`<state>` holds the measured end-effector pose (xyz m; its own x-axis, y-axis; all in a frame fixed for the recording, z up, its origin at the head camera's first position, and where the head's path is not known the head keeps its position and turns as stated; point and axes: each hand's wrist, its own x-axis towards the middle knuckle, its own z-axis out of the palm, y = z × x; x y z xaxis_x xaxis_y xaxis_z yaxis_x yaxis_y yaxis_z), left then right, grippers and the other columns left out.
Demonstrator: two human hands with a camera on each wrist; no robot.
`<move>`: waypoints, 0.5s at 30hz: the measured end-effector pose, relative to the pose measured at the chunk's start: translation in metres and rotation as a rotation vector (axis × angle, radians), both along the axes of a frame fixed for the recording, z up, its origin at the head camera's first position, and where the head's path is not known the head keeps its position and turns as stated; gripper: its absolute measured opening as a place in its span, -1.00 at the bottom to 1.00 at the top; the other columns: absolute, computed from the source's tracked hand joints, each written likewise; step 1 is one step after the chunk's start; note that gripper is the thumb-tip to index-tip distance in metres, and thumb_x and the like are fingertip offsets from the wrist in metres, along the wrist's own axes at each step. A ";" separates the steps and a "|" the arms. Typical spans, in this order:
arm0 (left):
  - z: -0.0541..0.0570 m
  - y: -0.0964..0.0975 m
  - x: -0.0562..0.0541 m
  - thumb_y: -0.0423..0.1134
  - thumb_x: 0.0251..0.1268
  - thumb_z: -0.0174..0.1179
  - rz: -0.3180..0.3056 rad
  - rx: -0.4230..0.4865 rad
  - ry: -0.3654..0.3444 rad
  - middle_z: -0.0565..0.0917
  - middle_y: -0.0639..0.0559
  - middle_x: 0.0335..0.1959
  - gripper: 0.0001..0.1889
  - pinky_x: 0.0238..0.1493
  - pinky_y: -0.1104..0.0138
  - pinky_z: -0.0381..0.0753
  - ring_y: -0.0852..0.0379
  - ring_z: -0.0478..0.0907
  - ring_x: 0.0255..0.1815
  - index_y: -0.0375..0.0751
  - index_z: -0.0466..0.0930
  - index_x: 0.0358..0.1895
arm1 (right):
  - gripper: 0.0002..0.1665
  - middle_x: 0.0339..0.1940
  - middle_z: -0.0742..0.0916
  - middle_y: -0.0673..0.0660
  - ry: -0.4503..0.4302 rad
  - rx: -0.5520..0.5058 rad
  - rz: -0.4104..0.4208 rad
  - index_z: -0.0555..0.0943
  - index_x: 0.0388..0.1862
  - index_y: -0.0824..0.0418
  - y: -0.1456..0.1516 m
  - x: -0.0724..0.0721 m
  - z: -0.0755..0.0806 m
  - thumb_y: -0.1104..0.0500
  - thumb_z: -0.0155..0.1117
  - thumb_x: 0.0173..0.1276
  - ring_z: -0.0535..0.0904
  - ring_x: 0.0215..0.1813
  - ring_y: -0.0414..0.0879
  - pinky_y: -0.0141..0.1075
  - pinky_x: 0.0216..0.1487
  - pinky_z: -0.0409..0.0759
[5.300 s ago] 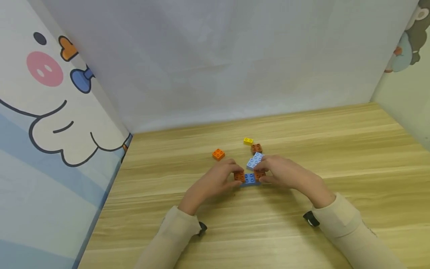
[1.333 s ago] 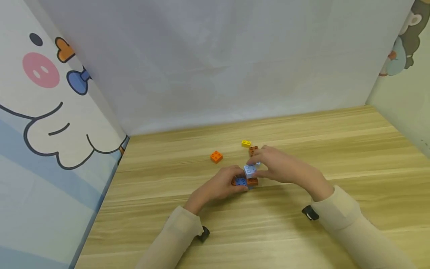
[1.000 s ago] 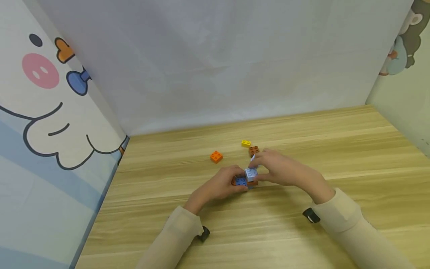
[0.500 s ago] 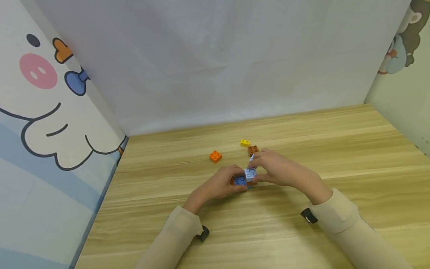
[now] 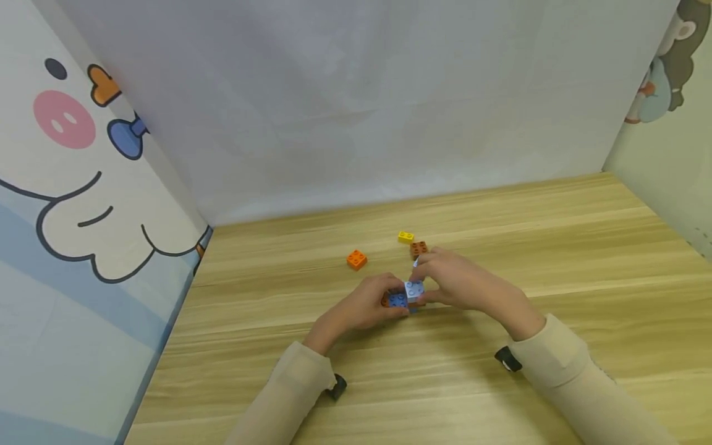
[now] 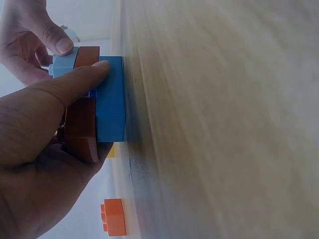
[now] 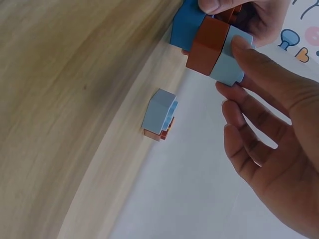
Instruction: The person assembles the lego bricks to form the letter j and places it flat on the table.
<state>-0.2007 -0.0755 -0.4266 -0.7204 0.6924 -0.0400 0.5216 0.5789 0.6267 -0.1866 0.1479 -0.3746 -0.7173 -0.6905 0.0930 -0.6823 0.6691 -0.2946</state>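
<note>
A small stack sits on the wooden table (image 5: pixel 556 259): a blue base brick (image 5: pixel 397 301) with brown bricks (image 6: pixel 82 127) on it and a light blue brick (image 5: pixel 414 289) on top of one. My left hand (image 5: pixel 364 306) grips the stack's left end, its thumb (image 6: pixel 75 84) lying along the blue brick (image 6: pixel 109 99). From the right, my right hand (image 5: pixel 453 284) pinches the light blue brick (image 7: pixel 229 62) on the brown brick (image 7: pixel 207 45). In the right wrist view its other fingers (image 7: pixel 259 149) hang loose.
Behind the hands lie an orange brick (image 5: pixel 356 259), a yellow brick (image 5: pixel 405 237) and a brown brick (image 5: pixel 419 248). A second light blue brick (image 7: pixel 159 112) lies against that brown one. Cartoon-printed panels (image 5: pixel 83 185) wall the table on the left, back and right.
Five seconds ago both hands held the stack with the light blue piece lying behind it. Since about a second ago the right hand has brought a light blue brick down onto the stack.
</note>
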 end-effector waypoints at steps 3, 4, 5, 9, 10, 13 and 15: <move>0.001 0.000 0.000 -0.15 0.38 0.35 -0.002 0.001 0.002 0.70 -0.05 0.01 -0.68 -0.16 0.47 0.49 0.20 0.51 -0.14 -0.20 0.66 0.10 | -0.71 -0.11 0.76 0.02 0.005 0.004 -0.005 0.77 -0.13 0.12 0.000 0.000 0.000 0.07 0.57 0.20 0.63 -0.01 -0.04 -0.09 0.08 0.62; 0.001 0.000 0.000 -0.15 0.38 0.35 -0.002 0.003 0.002 0.70 -0.05 0.02 -0.68 -0.16 0.47 0.49 0.20 0.51 -0.14 -0.20 0.66 0.09 | -0.72 -0.11 0.76 0.02 0.005 0.005 -0.006 0.77 -0.13 0.12 0.000 0.000 0.000 0.07 0.57 0.20 0.63 -0.01 -0.04 -0.09 0.08 0.62; 0.001 0.000 0.000 -0.15 0.38 0.35 -0.002 0.003 0.001 0.70 -0.05 0.01 -0.69 -0.16 0.47 0.49 0.20 0.51 -0.15 -0.20 0.66 0.09 | -0.72 -0.11 0.76 0.02 0.005 0.007 -0.006 0.77 -0.13 0.12 -0.001 0.001 0.000 0.07 0.56 0.21 0.63 -0.01 -0.03 -0.09 0.08 0.62; 0.002 -0.001 0.001 -0.16 0.38 0.35 0.002 0.007 0.003 0.69 -0.05 -0.01 -0.70 -0.17 0.46 0.49 0.19 0.51 -0.15 -0.20 0.66 0.08 | -0.72 -0.11 0.77 0.03 0.001 0.012 -0.011 0.77 -0.13 0.13 -0.002 0.002 0.002 0.07 0.56 0.22 0.63 -0.01 -0.03 -0.09 0.09 0.62; 0.001 -0.001 0.001 -0.16 0.38 0.35 0.004 0.005 0.004 0.69 -0.05 -0.01 -0.70 -0.16 0.46 0.49 0.20 0.50 -0.15 -0.20 0.66 0.08 | -0.72 -0.11 0.77 0.03 -0.001 0.012 -0.011 0.77 -0.12 0.13 -0.003 0.002 0.002 0.07 0.55 0.22 0.63 -0.01 -0.03 -0.09 0.09 0.61; 0.000 -0.001 0.002 -0.16 0.39 0.34 0.001 0.006 0.004 0.69 -0.05 0.00 -0.69 -0.15 0.45 0.49 0.20 0.51 -0.14 -0.20 0.66 0.09 | -0.71 -0.10 0.77 0.03 -0.007 0.009 -0.014 0.78 -0.10 0.15 -0.002 0.004 0.002 0.07 0.55 0.23 0.63 0.00 -0.03 -0.09 0.08 0.61; 0.000 -0.001 0.002 -0.15 0.39 0.34 -0.002 0.007 0.005 0.69 -0.05 0.00 -0.69 -0.15 0.45 0.49 0.21 0.51 -0.14 -0.20 0.66 0.09 | -0.70 -0.10 0.77 0.02 -0.013 0.008 -0.016 0.78 -0.08 0.15 -0.002 0.005 0.002 0.07 0.54 0.24 0.62 -0.01 -0.04 -0.10 0.08 0.60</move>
<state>-0.1989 -0.0762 -0.4265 -0.7192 0.6940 -0.0314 0.5257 0.5733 0.6284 -0.1814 0.1462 -0.3729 -0.7294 -0.6796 0.0781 -0.6677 0.6823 -0.2977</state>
